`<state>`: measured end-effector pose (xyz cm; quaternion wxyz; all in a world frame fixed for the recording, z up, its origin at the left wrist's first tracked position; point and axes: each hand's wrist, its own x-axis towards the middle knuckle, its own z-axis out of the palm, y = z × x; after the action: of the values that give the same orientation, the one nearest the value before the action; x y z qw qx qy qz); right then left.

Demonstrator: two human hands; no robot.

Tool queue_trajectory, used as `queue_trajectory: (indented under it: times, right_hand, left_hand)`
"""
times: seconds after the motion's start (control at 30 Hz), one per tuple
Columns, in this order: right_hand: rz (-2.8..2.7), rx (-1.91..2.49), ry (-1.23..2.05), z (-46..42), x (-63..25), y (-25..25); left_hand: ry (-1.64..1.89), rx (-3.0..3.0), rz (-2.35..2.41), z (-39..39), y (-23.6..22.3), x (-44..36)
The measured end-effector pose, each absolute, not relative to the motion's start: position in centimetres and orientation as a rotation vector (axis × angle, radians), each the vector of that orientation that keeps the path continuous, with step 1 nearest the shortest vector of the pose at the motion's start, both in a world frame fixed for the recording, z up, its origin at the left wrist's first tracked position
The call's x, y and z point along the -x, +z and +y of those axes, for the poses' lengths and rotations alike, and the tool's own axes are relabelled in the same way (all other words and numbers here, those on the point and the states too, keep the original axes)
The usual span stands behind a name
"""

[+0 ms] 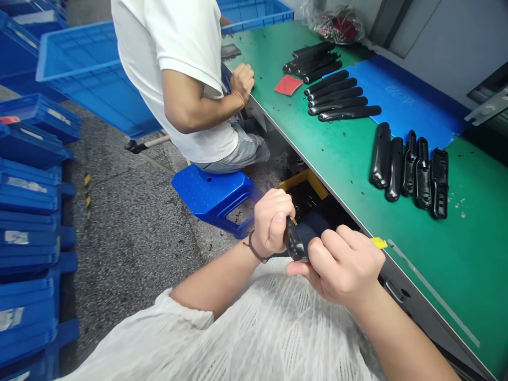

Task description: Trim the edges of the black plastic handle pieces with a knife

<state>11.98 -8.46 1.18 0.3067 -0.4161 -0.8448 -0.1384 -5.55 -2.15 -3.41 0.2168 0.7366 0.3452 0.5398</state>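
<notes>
My left hand (273, 222) is wrapped round a glossy black plastic handle-shaped part (294, 241), held above my lap. Close against its near end is my right hand (345, 264), fingers curled, thumb stretched toward the part. From the far side of that fist pokes the yellow end of a slim tool (379, 243); its working tip is hidden by my fingers. On the green table to the right lie several similar black parts (423, 172), some with the hollow side up. Another row of black parts (343, 100) rests farther back.
A co-worker in a white shirt (190, 79) sits on a blue stool (214, 193) at the green table (337, 159). Beneath the edge is a yellow bin (315, 182). A red square (288, 85) and blue sheet (400, 100) lie on top. Blue crates (27, 233) line the left.
</notes>
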Motion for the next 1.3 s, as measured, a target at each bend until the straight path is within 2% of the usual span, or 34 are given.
queue_trajectory:
  times: [0.17,0.27,0.33,0.43,0.53,0.73,0.93,1.13,1.3]
  right_hand:
    - [-2.132,1.122,-0.518,-8.3,-12.2,0.7]
    - [-2.087,1.166,-0.547,-7.8,-12.5,0.4]
    - [-2.048,1.184,-0.477,-7.3,-12.9,0.3]
    - [-2.004,1.213,-0.176,-6.9,-13.9,0.3]
    - [-2.023,1.280,0.076,-7.0,-15.4,0.8]
    - [-2.217,1.339,-0.077,-7.0,-17.5,2.8]
    - [-2.169,1.306,0.094,-6.2,-16.5,4.3]
    - [-2.207,1.304,0.011,-5.9,-16.0,4.4]
    - [-2.177,1.283,-0.243,-6.2,-15.9,3.8]
  left_hand:
    - [1.417,-1.869,1.068,-3.6,-3.4,4.5]
    - [1.216,-1.739,1.050,-4.3,-3.8,3.9]
    - [1.013,-1.619,0.900,-4.5,-4.3,3.7]
    - [0.828,-1.344,0.679,-4.6,-5.0,3.6]
    - [0.847,-1.232,0.666,-4.4,-4.8,3.7]
    - [0.950,-1.559,0.757,-4.3,-3.3,4.1]
    - [0.972,-1.719,0.701,-4.5,-3.0,3.9]
    - [1.020,-1.750,0.651,-4.7,-2.8,3.8]
    - [1.016,-1.729,0.719,-5.0,-3.0,3.6]
